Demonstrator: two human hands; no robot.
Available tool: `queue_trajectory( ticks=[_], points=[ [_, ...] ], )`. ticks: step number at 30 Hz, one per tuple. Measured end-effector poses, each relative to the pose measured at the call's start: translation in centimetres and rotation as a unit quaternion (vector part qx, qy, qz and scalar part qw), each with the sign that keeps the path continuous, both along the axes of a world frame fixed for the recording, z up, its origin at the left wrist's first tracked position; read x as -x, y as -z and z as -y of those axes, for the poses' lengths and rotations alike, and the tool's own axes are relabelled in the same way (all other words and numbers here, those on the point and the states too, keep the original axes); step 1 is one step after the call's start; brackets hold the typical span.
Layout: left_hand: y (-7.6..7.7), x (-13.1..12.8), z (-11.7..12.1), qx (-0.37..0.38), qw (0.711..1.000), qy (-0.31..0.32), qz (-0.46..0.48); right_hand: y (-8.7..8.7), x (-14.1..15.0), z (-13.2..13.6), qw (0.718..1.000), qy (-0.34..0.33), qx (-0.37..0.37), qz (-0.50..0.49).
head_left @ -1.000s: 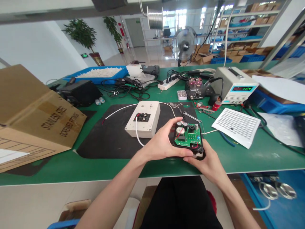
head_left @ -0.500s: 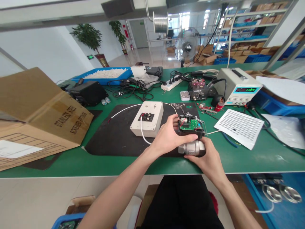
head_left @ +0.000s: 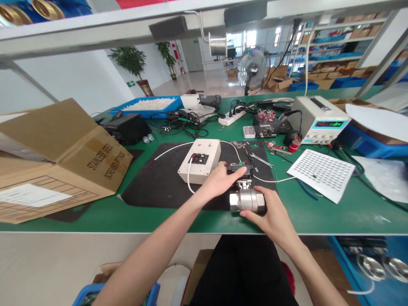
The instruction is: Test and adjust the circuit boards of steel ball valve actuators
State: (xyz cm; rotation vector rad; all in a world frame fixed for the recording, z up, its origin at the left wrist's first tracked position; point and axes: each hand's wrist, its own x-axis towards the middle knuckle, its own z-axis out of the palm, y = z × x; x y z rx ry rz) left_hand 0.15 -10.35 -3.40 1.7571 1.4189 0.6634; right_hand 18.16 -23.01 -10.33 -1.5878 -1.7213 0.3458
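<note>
A steel ball valve (head_left: 247, 200) with a black actuator (head_left: 239, 171) joined to its stem lies near the front of the black mat (head_left: 153, 187). My left hand (head_left: 219, 178) grips the actuator, thumb on the near side, fingertips partly hidden behind it. Wrapped round the right end of the valve body is my right hand (head_left: 270, 212). A bit of green circuit board shows at the actuator's far edge. Left of my hands sits a beige box (head_left: 199, 163) with a black terminal block and a white cable.
Wrenches (head_left: 261, 160) lie just beyond the actuator. A perforated white sheet (head_left: 321, 174) and a power supply (head_left: 320, 120) are on the right. An open cardboard box (head_left: 92, 165) stands left; a blue tray (head_left: 146, 114) of white pieces is at the back.
The valve and actuator have tipped: the circuit board that faced me now faces away, and the valve body and stem show fully. Both hands kept hold. The camera view has shifted slightly.
</note>
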Motion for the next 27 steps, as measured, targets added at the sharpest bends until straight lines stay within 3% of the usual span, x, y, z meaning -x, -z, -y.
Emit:
queue_trajectory(
  ticks=[8, 17, 22, 27],
  points=[
    [-0.2, -0.4, -0.6, -0.099, 0.991, 0.038, -0.084, 1.4, 0.0, 0.0, 0.999, 0.01, -0.033, 0.029],
    [0.5, 1.9, 1.5, -0.248, 0.96, 0.071, -0.107, 1.8, 0.2, 0.3, 0.997, 0.031, -0.056, 0.052],
    [1.5, 2.3, 1.1, -0.279, 0.954, 0.076, -0.081, 2.3, 0.3, 0.3, 0.993, 0.051, -0.068, 0.081],
    [1.5, 1.4, 0.5, -0.297, 0.949, 0.072, -0.074, 2.3, 0.8, 0.1, 0.992, 0.055, -0.067, 0.092]
  ],
)
